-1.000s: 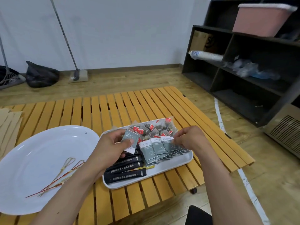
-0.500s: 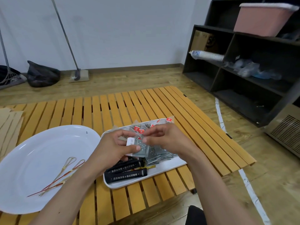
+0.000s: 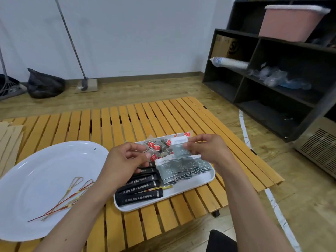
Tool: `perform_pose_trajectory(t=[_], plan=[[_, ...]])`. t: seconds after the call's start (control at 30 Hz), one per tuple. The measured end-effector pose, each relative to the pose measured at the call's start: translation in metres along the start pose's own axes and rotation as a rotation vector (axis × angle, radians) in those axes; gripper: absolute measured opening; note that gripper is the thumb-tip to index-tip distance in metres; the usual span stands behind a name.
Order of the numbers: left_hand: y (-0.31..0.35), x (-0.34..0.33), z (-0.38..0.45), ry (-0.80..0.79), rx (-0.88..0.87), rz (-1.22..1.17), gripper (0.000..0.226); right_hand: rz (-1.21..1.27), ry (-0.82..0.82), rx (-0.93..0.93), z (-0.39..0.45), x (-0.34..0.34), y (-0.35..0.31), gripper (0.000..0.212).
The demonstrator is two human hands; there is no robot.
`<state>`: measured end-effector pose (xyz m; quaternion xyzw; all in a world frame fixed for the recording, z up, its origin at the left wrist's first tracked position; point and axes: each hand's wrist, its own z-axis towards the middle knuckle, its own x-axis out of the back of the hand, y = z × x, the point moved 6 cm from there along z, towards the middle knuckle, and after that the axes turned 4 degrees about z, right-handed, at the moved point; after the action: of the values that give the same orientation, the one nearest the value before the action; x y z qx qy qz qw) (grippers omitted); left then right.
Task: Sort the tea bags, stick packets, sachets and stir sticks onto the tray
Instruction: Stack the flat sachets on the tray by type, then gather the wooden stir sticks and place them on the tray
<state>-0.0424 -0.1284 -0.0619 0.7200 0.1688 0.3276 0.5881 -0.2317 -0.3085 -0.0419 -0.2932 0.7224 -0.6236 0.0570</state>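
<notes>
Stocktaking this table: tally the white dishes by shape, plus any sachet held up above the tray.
Oval white plate: 1
Rectangular white tray: 1
Grey sachet pinched in the right hand: 1
Total: 3

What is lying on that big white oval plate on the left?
On the white oval plate lie a few thin stir sticks with looped ends, red and pale, bunched near its right side. The left forearm covers the plate's near right edge, so anything there is hidden.

grey sachet (image 3: 179,149) lifted above tray (image 3: 181,190), upright.
</notes>
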Motion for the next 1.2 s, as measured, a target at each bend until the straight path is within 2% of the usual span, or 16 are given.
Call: perform_pose_trajectory(t=[0.07, 0.17, 0.37, 0.5, 0.67, 0.8, 0.9, 0.97, 1.07, 1.2], plan=[[-0.003, 0.010, 0.003, 0.054, -0.057, 0.192, 0.014, -0.052, 0.046, -0.049, 0.005, 0.012, 0.008, 0.029], [-0.003, 0.017, 0.004, 0.112, -0.162, 0.466, 0.012, -0.173, 0.006, -0.111, 0.006, 0.007, 0.015, 0.025], [0.003, 0.024, 0.000, 0.144, -0.225, 0.581, 0.012, -0.318, 0.046, -0.098, 0.015, -0.001, 0.019, 0.023], [-0.001, 0.039, 0.002, 0.157, -0.201, 0.620, 0.008, -0.369, -0.052, -0.033, 0.016, -0.015, 0.018, 0.017], [-0.010, 0.082, 0.004, 0.183, -0.132, 0.648, 0.012, -0.486, -0.046, 0.032, 0.014, -0.022, 0.010, 0.011], [-0.026, 0.123, -0.001, 0.167, 0.002, 0.705, 0.025, -0.377, 0.059, 0.285, -0.004, -0.045, -0.021, 0.005], [-0.041, 0.142, -0.010, 0.066, 0.146, 0.743, 0.046, -0.339, -0.091, 0.425, -0.026, -0.102, -0.035, 0.007], [-0.050, 0.149, -0.016, -0.024, 0.249, 0.804, 0.058, -0.422, -0.189, 0.491, -0.038, -0.144, -0.035, 0.003], [-0.062, 0.157, -0.026, -0.100, 0.333, 0.930, 0.073, -0.562, -0.262, 0.589, -0.052, -0.190, -0.039, 0.011], [-0.073, 0.162, -0.033, -0.111, 0.374, 1.033, 0.076, -0.604, -0.351, 0.636, -0.065, -0.223, -0.044, 0.017]])
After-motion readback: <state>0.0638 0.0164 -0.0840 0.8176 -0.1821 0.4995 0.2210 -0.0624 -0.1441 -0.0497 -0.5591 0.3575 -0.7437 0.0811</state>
